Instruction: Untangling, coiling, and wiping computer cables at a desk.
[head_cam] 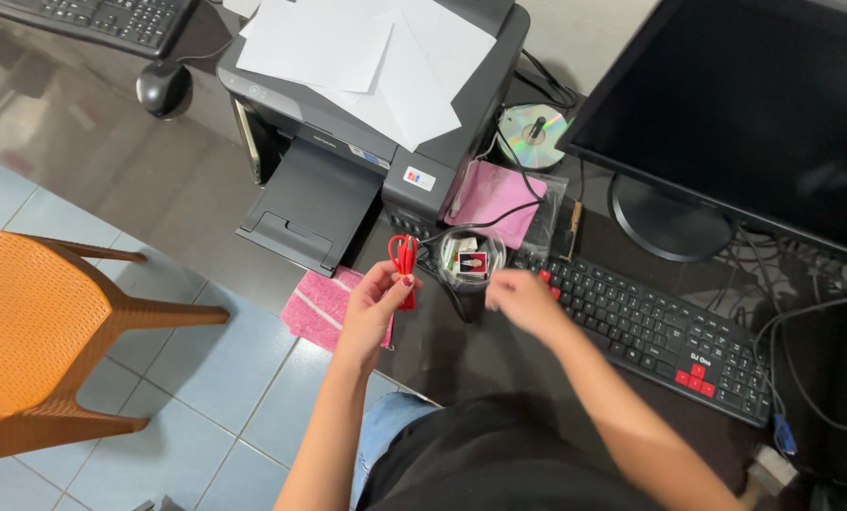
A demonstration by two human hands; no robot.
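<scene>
**Desk inventory, nearest to farthest**

Closest to us, our left hand [371,308] is closed in a pinch on a small red-handled pair of scissors [403,265], held upright above the edge of the dark surface [461,355]. Our right hand [521,296] hovers with fingers loosely curled and holds nothing we can make out; it sits just beside a clear round container [471,257] filled with small items.

Under the left hand, a pink bubble-wrap pouch [314,310] lies at the surface's edge. To the right, a black keyboard with red keys [655,326] runs diagonally.

Behind the container lies a pink cloth in a clear bag [497,194], crossed by a black cable. Further back stand a black printer [357,123] with white sheets of paper [366,47] on top, a disc [532,134], and a dark monitor [745,114]. At the far left are a black mouse [163,88] and a second keyboard [111,19]. An orange chair [35,341] stands on the tiled floor [215,378].
</scene>
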